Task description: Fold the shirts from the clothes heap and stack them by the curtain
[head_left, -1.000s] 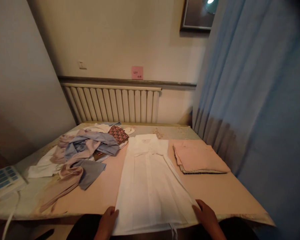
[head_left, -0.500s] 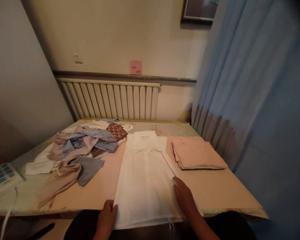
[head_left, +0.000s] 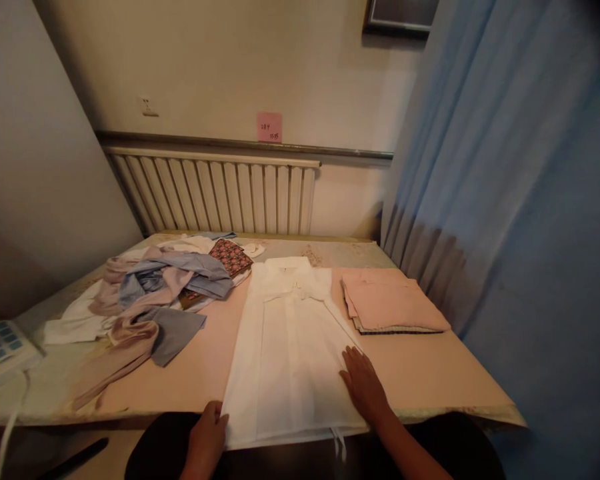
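Observation:
A white shirt (head_left: pixel 290 360) with a collar lies spread out in front of me, its collar end away from me and its hem hanging just over the near edge of the bed-like surface. My left hand (head_left: pixel 207 433) pinches the lower left corner of the hem between thumb and fingers. On the shirt's right side, near the lower edge, my right hand (head_left: pixel 364 383) rests flat with fingers stretched out. Thin white ties (head_left: pixel 338 443) dangle below the hem beside the right forearm.
Left of the shirt is a loose heap of clothes (head_left: pixel 165 280), with a red patterned cloth (head_left: pixel 230 257) in it. A folded pink stack (head_left: pixel 393 303) sits on the right. A white device with a cord (head_left: pixel 5 353) is at the far left; a blue curtain (head_left: pixel 480 200) hangs at right.
My right hand has gone from holding the shirt's right edge to lying flat on the fabric. The left hand stays at the hem corner. The view has shifted slightly.

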Demonstrator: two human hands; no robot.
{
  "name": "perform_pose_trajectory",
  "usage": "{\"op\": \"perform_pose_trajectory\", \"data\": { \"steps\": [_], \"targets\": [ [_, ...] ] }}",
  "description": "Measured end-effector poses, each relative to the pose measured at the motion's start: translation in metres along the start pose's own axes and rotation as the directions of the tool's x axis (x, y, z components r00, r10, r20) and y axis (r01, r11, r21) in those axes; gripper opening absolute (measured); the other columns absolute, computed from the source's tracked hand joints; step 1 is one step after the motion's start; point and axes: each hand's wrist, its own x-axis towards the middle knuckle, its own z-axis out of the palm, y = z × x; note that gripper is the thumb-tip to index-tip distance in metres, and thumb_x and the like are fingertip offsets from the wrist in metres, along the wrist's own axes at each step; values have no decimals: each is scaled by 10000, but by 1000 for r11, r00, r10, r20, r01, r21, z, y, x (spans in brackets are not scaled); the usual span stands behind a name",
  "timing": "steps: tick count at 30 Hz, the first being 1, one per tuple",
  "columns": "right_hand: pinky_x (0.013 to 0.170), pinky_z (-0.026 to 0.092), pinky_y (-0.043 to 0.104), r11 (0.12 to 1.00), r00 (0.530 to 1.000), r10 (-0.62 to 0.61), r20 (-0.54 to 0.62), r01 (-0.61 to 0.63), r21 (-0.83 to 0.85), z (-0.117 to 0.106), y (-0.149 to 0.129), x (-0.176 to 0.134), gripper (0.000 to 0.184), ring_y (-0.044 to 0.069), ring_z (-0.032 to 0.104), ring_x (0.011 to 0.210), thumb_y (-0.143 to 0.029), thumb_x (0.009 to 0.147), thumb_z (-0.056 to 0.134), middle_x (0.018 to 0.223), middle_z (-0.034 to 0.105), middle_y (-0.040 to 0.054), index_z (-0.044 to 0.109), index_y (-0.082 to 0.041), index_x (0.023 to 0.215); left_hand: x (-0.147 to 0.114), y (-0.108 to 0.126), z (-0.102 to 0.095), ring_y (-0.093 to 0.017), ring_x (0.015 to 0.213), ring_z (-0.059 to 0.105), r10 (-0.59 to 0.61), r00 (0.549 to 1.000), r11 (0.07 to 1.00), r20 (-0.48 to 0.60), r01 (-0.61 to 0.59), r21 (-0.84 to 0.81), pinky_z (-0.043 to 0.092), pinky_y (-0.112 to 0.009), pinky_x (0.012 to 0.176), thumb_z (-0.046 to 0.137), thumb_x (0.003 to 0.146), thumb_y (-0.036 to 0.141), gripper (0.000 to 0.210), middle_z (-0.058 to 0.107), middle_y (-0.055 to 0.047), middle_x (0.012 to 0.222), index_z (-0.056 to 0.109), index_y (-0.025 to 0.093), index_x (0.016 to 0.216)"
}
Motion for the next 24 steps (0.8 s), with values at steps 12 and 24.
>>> {"op": "perform_pose_trajectory", "data": {
  "steps": [12,24],
  "targets": [
    [1112,322,434,1000,999,-15,-37,15,-8,-3,2,-4,404,234,405,1339,-266,968,347,1374,531,105,558,-148,1292,-15,10,-5,-217,903,624,114,986,986,-118,-99,131,431,-289,811,412,874,201,201,653,-89,952,539,141,1018],
    [1126,293,430,1000,1000,17,20,-17,-12,-10,-2,-2,401,241,402,1337,-234,956,350,1370,534,105,567,-129,1278,-60,57,47,-253,1048,501,732,669,650,-131,-627,429,397,-397,932,496,878,203,274,584,-98,1099,560,166,1142]
  ]
}}
